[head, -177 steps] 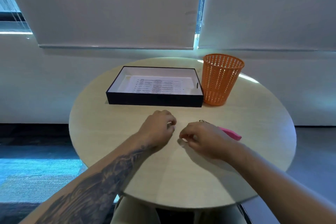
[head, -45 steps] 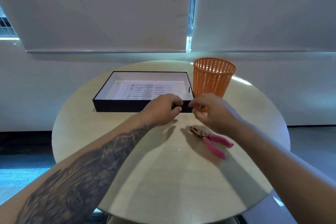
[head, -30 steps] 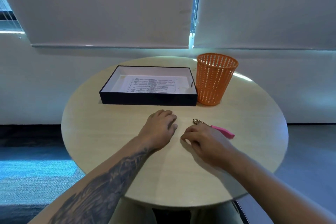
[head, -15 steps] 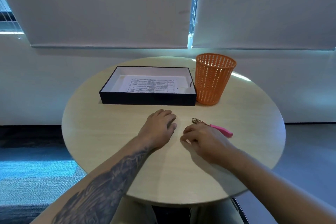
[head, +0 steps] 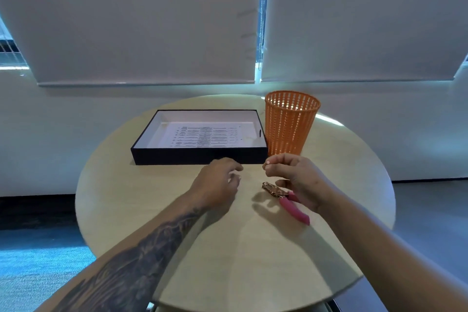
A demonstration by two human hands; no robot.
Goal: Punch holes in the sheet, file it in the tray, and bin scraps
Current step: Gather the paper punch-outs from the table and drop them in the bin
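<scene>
Printed sheet [head: 205, 137] flat inside black tray [head: 197, 157], on far-left part of round table [head: 152, 197]. Orange mesh bin [head: 291, 126] upright just right of tray, close against its right wall; touching or not, can't tell. Rt hand [head: 296, 177] raised over table in front of bin, thumb & forefinger tips pinched together, other fingers curled. Anything between the tips too small to make out, so gripping or merely closed: can't tell. Pink-handled hole punch [head: 285, 199] flat on table beneath rt hand, metal head toward far left, handles toward near right, partly hidden by the palm. Lt hand [head: 217, 185] just left of rt hand, low over table near tray's front wall, fingers loosely curled & relaxed, nothing seen in them. Roller blinds [head: 152, 20] down on far wall.
</scene>
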